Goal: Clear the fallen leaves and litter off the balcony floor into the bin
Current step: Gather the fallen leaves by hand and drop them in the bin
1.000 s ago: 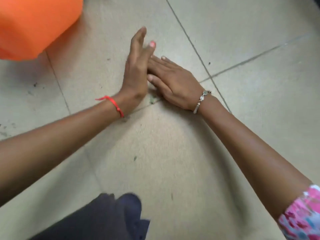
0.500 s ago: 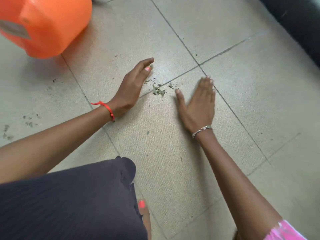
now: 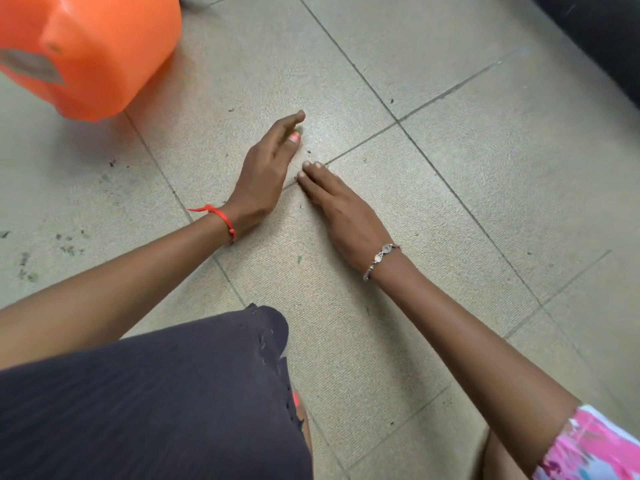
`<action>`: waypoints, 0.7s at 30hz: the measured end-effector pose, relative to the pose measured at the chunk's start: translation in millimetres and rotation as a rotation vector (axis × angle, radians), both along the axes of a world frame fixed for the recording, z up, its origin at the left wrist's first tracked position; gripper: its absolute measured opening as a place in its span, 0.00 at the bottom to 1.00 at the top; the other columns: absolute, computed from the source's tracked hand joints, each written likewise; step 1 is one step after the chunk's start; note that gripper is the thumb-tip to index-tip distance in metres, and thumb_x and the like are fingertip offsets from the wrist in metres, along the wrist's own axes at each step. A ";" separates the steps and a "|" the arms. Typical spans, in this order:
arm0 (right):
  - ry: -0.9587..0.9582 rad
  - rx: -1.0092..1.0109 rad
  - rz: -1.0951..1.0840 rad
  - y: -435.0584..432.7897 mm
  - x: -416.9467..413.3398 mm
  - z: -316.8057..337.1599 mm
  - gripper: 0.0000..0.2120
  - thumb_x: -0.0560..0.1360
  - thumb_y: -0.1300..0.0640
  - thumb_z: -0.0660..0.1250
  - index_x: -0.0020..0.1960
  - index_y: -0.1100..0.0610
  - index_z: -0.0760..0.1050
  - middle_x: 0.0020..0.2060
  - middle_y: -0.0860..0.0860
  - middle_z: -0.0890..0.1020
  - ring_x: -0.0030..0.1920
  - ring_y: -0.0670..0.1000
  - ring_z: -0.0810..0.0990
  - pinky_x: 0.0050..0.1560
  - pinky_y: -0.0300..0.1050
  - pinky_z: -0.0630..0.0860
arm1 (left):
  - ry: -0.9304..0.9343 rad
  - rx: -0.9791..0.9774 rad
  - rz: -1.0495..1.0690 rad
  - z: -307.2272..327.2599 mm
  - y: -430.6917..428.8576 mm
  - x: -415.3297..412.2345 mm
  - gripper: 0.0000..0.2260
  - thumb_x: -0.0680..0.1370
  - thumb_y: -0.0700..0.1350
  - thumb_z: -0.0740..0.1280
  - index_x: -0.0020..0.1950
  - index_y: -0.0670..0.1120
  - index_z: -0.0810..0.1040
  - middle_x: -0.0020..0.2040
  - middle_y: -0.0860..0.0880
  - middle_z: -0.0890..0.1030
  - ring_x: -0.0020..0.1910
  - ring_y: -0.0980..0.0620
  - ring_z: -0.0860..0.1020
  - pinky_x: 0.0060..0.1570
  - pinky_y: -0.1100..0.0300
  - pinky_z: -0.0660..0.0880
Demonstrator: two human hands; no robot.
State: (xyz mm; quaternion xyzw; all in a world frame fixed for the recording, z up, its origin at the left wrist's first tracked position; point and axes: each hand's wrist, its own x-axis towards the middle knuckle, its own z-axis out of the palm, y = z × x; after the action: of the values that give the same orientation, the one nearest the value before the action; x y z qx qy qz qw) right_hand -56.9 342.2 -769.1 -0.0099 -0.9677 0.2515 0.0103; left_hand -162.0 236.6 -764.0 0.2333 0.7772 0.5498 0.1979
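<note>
Neither grip holds anything. The left hand [image 3: 266, 174] stands on its outer edge on the floor [image 3: 467, 188], fingers straight, like a little wall. The right hand [image 3: 343, 209] lies flat, fingers straight, its tips run up against the left palm just where two grout lines meet.

Half a second ago those hands were apart, with a small heap of crumbled leaf lying in the open between them on the grout line. Now they have closed in again and the heap is gone from sight, presumably trapped in the wedge between them. I'd call that another gathering sweep: the crumbs are being bunched tighter so they can be scooped. Nothing has been lifted yet.

The orange bin [image 3: 86, 53] sits near, up and to the left of the hands, tipped and cut off by the frame's edge, so I can't see its mouth. More leaf bits [image 3: 67, 249] dot the tiles well to the left, and one green fleck [image 3: 299, 259] lies between the wrists, so there is sweeping left to do.

How much litter the hands have caught I can't tell. A dark shape [image 3: 595, 36] in the far right corner is too cut off to name. A dark-clothed knee [image 3: 156, 393] covers the near floor.
</note>
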 end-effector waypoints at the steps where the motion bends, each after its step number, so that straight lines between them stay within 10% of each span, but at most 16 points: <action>1: 0.015 -0.013 0.006 2.5 5.8 0.7 0.21 0.82 0.62 0.51 0.74 0.57 0.58 0.74 0.50 0.58 0.75 0.46 0.53 0.68 0.27 0.43 | 0.006 -0.007 -0.003 -0.3 0.5 0.8 0.17 0.83 0.44 0.54 0.72 0.47 0.67 0.70 0.52 0.70 0.66 0.63 0.67 0.61 0.78 0.62; 4: 0.124 0.017 0.020 8.3 15.4 -3.7 0.16 0.81 0.59 0.54 0.67 0.61 0.70 0.67 0.52 0.71 0.69 0.48 0.66 0.65 0.24 0.55 | 0.004 -0.016 -0.001 -1.9 1.7 1.6 0.17 0.82 0.45 0.55 0.71 0.46 0.67 0.69 0.51 0.71 0.66 0.62 0.69 0.60 0.79 0.63; 7: 0.174 0.144 0.023 3.6 15.4 -8.4 0.09 0.77 0.66 0.58 0.47 0.67 0.77 0.47 0.58 0.79 0.50 0.56 0.77 0.48 0.48 0.78 | -0.009 -0.020 0.016 -1.8 3.4 2.8 0.17 0.82 0.45 0.56 0.71 0.46 0.68 0.67 0.51 0.72 0.65 0.62 0.70 0.60 0.77 0.64; 15: 0.299 0.187 -0.072 5.7 -3.8 -9.2 0.07 0.67 0.74 0.67 0.35 0.66 0.76 0.34 0.57 0.78 0.37 0.55 0.77 0.28 0.45 0.76 | -0.213 0.133 0.133 8.4 3.3 14.4 0.17 0.78 0.48 0.57 0.63 0.44 0.73 0.62 0.51 0.76 0.64 0.57 0.72 0.66 0.66 0.66; 21: 0.252 -0.626 -0.616 -15.7 -24.2 30.3 0.06 0.69 0.68 0.69 0.44 0.63 0.83 0.41 0.55 0.85 0.41 0.47 0.82 0.46 0.34 0.76 | -0.747 0.499 0.367 29.4 -9.9 28.7 0.16 0.82 0.49 0.52 0.60 0.41 0.72 0.61 0.43 0.77 0.63 0.50 0.75 0.63 0.62 0.70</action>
State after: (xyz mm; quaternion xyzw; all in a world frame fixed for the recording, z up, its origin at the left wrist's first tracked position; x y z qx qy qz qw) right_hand -81.1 326.4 -738.8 -0.2693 -0.7882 0.5164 0.1988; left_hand -133.3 226.7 -734.7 -0.0807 0.5256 0.7916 0.3010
